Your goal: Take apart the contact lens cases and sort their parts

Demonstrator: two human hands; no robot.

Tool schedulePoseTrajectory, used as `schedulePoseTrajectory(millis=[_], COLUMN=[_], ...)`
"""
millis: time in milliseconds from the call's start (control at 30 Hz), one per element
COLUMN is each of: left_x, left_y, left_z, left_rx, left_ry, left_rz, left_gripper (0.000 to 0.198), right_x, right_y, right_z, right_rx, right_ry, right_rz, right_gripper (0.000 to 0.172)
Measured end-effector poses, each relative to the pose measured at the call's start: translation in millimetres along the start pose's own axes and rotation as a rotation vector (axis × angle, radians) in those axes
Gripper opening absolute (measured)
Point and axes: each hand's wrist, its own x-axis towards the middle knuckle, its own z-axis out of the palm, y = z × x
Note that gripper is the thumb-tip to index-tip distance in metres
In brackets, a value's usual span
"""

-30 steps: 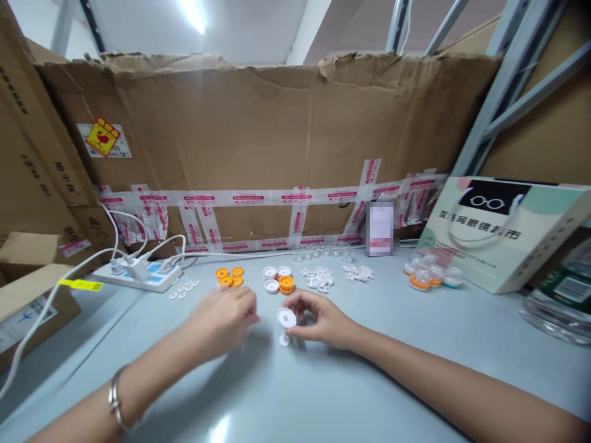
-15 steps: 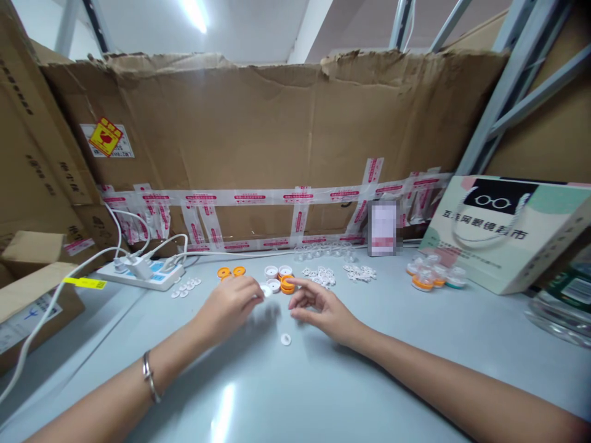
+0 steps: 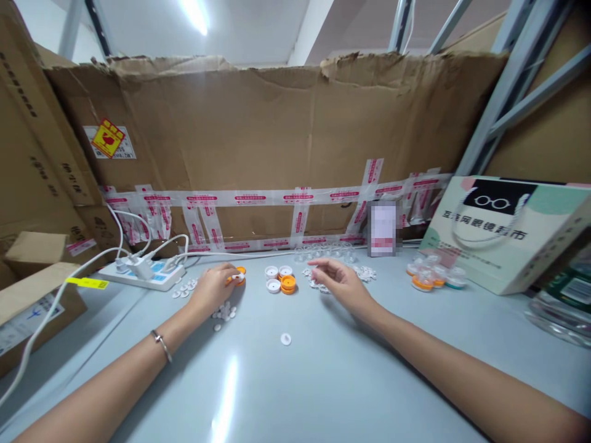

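Note:
My left hand [image 3: 216, 289] is at the orange round caps [image 3: 241, 274], which it partly covers. Its fingers are closed, and a small white disc [image 3: 236, 277] shows at the fingertips. Below the wrist lies a heap of white discs [image 3: 225, 311]. My right hand [image 3: 340, 283] hovers at the pile of small white plastic pieces [image 3: 318, 287], with index finger and thumb slightly apart and nothing visible between them. Between the hands stand several white round caps [image 3: 273, 286] and stacked orange caps [image 3: 288, 283]. A single white disc [image 3: 285, 339] lies nearer to me.
Another heap of white pieces [image 3: 366, 273] and a row of clear cups [image 3: 323, 252] lie behind. To the right are assembled clear-topped pieces [image 3: 431, 274], a paper bag [image 3: 503, 234] and a bottle [image 3: 566, 301]. A power strip [image 3: 157, 280] with cables sits left. A phone [image 3: 383, 229] leans against cardboard.
My left hand has moved left, from beside the white caps to the orange caps, uncovering the heap of discs. My right hand has moved right and slightly back to the white pieces.

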Motion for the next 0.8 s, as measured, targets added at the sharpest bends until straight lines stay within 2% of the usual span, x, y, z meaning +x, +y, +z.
schedulePoseTrajectory(millis=[100,167,233,300,400,500,600,733,800], left_x=[-9.1,-19.1,-30.2,-39.9,-48.3,-50.9,-51.8,-44.8,-34.3], left_y=[20.5,41.1,62.8,80.4,93.7,95.2,93.4,82.9,67.6], left_z=[-3.7,-7.6,-10.7,-11.5,-8.5,-4.3,-1.9,-7.1,-17.4], left_rx=[-0.082,-0.156,-0.184,-0.147,-0.074,-0.084,-0.134,-0.152,-0.140], left_ry=[0.073,0.024,-0.085,-0.148,-0.167,-0.183,-0.199,-0.156,-0.098], left_rz=[0.140,0.306,0.477,0.599,0.675,0.695,0.707,0.695,0.613], left_gripper=[0.023,0.025,0.029,0.032,0.027,0.023,0.028,0.029,0.026], right_x=[16.8,26.9,32.6,32.9,26.8,20.5,18.7,18.3,16.5], right_y=[1.8,5.9,11.5,16.0,17.5,14.6,14.0,16.6,15.8], right_z=[-37.3,-71.0,-105.6,-135.6,-166.4,-180.7,-183.0,-177.1,-172.7], right_rx=[-0.194,-0.520,-0.966,-1.090,-1.172,-1.208,-1.209,-1.207,-1.188], right_ry=[0.184,0.245,0.218,0.221,0.195,0.126,0.030,-0.059,-0.096], right_rz=[-0.054,-0.021,0.107,0.206,0.361,0.510,0.611,0.647,0.644], right_gripper=[0.032,0.027,0.020,0.016,0.016,0.027,0.032,0.027,0.022])
